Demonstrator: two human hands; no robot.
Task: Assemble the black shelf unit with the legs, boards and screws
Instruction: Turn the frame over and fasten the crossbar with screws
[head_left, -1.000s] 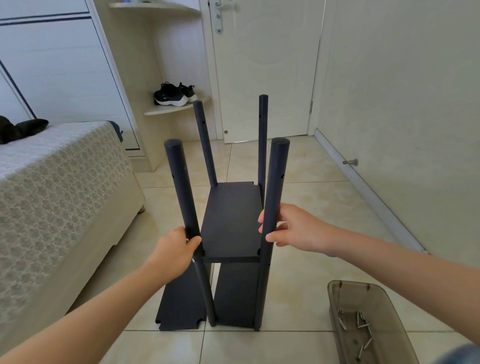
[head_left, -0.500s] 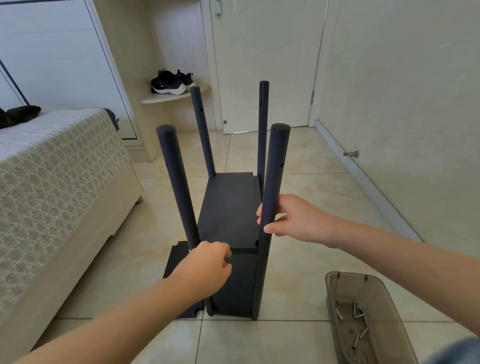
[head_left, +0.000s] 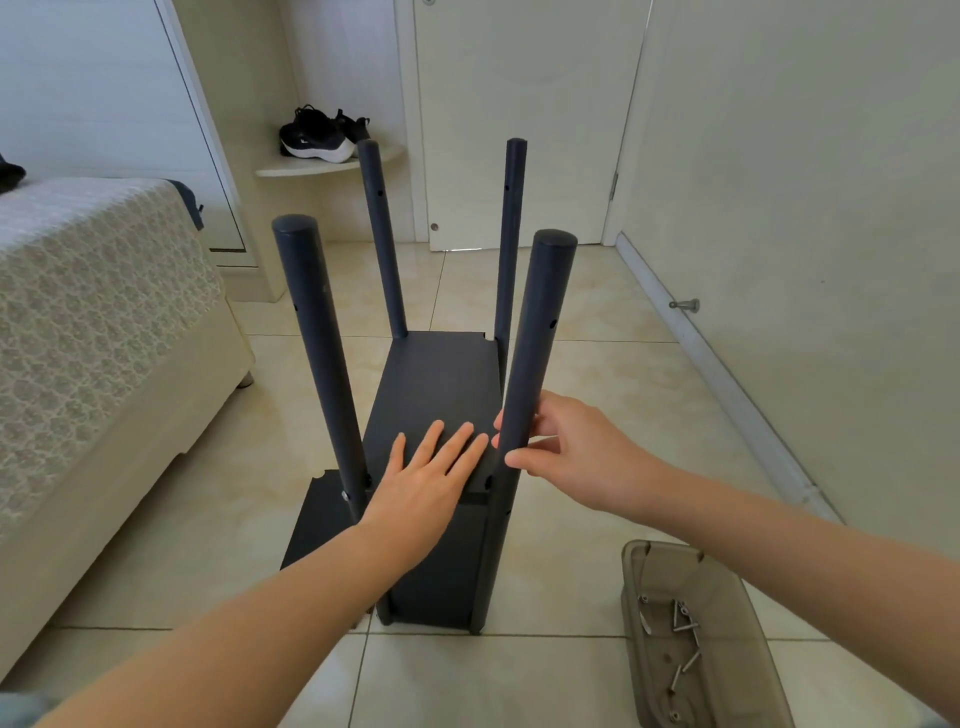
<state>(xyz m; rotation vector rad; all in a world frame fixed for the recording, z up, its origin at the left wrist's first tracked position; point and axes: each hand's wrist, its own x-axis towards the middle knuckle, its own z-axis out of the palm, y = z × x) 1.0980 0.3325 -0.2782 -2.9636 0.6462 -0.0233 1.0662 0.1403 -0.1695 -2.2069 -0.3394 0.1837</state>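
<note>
On the floor, left hand presses flat on the board, right hand grips a leg; uneven pressure could skew that leg.

left hand flat on shelf board | right hand grips near-right leg | screws in tray

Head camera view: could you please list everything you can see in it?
legs: four, black, upright at the unit's corners
boards: three, black; two between the legs, one loose on the floor, left
tray: one, translucent brown, floor, lower right
screws: several, silver, in the tray
bed: one, cream, left
shoes: one pair, black and white, corner shelf
door: one, white, behind
left hand: flat on the upper board
right hand: grips the near right leg
</note>
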